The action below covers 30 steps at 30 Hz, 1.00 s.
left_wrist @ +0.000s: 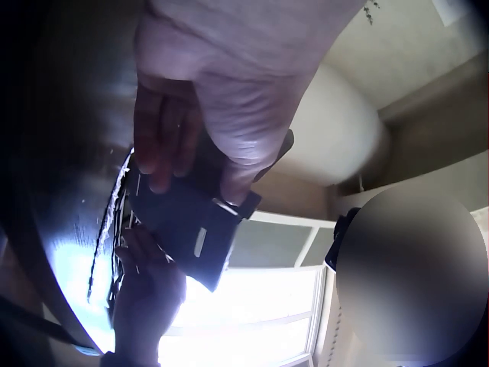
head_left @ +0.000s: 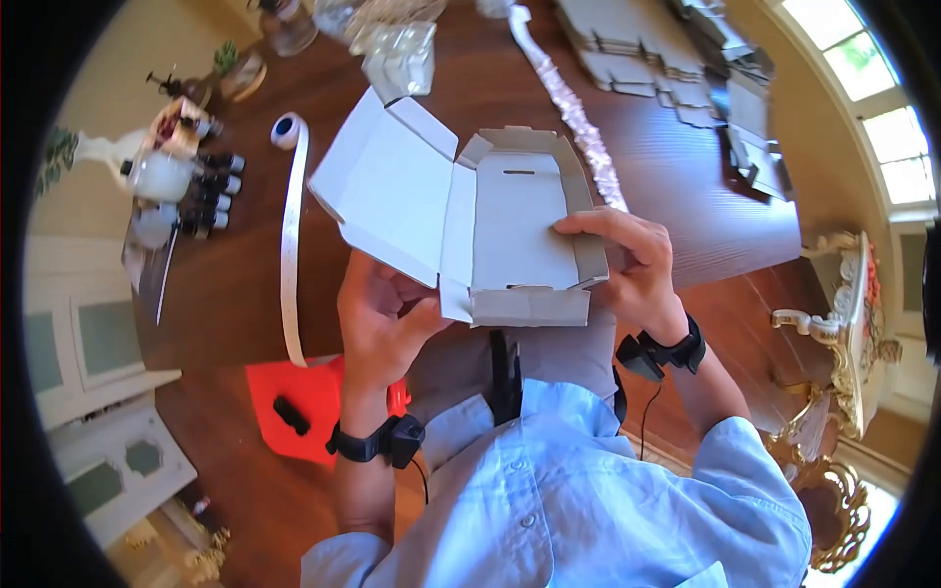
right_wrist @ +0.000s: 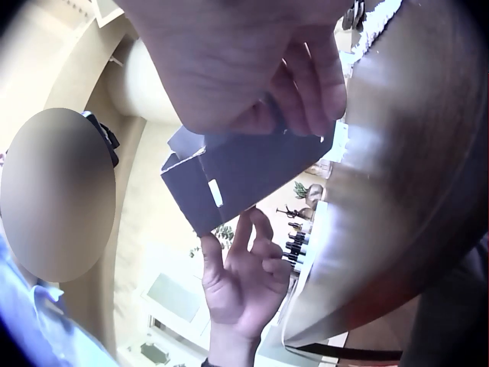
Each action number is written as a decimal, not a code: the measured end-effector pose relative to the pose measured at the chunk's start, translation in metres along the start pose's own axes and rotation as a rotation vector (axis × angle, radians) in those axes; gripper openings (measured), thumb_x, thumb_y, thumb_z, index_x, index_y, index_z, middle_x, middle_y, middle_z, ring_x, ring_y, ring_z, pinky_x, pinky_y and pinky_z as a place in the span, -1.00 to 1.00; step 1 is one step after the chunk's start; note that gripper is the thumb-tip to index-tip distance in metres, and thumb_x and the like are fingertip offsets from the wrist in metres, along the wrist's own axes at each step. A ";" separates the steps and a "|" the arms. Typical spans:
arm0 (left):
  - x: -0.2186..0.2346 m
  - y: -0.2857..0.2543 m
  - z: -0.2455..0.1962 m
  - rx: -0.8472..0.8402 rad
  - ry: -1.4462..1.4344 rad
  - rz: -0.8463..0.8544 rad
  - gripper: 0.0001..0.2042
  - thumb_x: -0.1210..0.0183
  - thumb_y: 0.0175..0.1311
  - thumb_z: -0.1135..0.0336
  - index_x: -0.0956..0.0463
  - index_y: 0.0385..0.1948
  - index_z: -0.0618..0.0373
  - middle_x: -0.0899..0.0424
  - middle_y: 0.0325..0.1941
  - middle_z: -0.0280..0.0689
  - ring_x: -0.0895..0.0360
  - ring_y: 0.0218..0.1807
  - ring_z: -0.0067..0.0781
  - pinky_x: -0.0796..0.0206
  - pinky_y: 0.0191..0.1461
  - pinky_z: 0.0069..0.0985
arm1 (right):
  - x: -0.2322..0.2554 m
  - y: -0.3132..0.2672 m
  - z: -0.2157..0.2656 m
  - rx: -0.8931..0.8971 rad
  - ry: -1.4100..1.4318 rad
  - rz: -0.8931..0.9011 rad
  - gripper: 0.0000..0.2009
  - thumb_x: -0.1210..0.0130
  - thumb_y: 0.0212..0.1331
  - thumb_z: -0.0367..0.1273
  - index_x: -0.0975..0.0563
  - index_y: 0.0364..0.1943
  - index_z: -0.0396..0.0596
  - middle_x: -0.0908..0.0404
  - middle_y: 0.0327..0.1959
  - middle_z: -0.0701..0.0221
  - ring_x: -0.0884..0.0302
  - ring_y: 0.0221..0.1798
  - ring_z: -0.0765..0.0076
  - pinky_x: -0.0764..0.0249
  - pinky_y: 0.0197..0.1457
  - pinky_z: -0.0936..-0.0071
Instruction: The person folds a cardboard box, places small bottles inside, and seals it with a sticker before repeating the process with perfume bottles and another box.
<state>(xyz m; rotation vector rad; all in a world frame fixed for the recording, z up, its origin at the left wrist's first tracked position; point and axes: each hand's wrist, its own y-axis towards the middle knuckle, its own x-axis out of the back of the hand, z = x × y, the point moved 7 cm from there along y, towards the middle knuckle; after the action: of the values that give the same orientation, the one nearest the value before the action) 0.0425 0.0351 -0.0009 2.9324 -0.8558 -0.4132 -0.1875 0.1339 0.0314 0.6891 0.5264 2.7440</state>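
A light grey cardboard box (head_left: pixel 515 230) with its lid (head_left: pixel 392 176) folded open to the left is held up near the table's front edge, over the person's lap. The left hand (head_left: pixel 382 328) grips it at the near left corner, where lid and base join, with the thumb on the near side. Over the right wall, the right hand (head_left: pixel 637 260) holds on, its index finger reaching inside onto the box floor and the thumb outside. Two slots show, one in the floor and one along the near wall. In the right wrist view, the box's outside (right_wrist: pixel 256 176) hides part of the right fingers.
A roll of white tape (head_left: pixel 285 130) trails a long strip down the table's left side. Bottles with black caps (head_left: pixel 211 196) stand farther left. Flattened cardboard boxes (head_left: pixel 637 54) are stacked at the back right, near a crinkled pale strip (head_left: pixel 578 122). A red object (head_left: pixel 294 392) sits below the table edge.
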 end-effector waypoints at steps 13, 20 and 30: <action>0.023 -0.008 0.034 0.231 0.023 -0.035 -0.13 -0.46 0.24 0.45 -0.08 0.54 0.25 -0.65 0.14 -0.18 -0.72 0.01 -0.42 -0.63 0.08 -0.47 | -0.050 0.016 -0.024 0.034 -0.321 0.188 -0.45 -0.05 -0.24 -0.73 -0.70 -0.05 -0.03 -0.63 -0.17 0.23 -0.56 -0.09 0.01 -0.55 -0.08 0.16; 0.022 -0.006 0.055 0.334 0.219 -0.084 -0.46 -0.40 0.31 0.44 -0.39 0.27 0.39 -0.74 -0.05 -0.10 -0.75 -0.21 -0.43 -0.68 -0.13 -0.48 | -0.041 0.018 -0.009 0.024 -0.383 0.243 -0.46 -0.08 -0.11 -0.67 -0.68 0.07 -0.04 -0.61 -0.13 0.23 -0.54 -0.03 -0.03 -0.54 0.01 0.10; 0.006 -0.001 0.038 0.421 0.038 -0.178 -0.85 -0.24 0.34 0.54 -0.61 -0.12 0.41 -0.75 -0.32 -0.15 -0.76 -0.33 -0.36 -0.68 -0.25 -0.50 | -0.037 0.000 -0.039 -0.517 0.043 0.129 -0.82 -0.09 0.40 -0.52 -0.67 -0.04 -0.23 -0.65 -0.48 0.22 -0.63 -0.47 0.43 -0.50 -0.36 0.47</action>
<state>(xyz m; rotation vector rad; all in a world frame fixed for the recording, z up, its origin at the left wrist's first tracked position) 0.0378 0.0338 -0.0391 3.4062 -0.7597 -0.2034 -0.1755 0.1107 -0.0159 0.5450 -0.2296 2.8334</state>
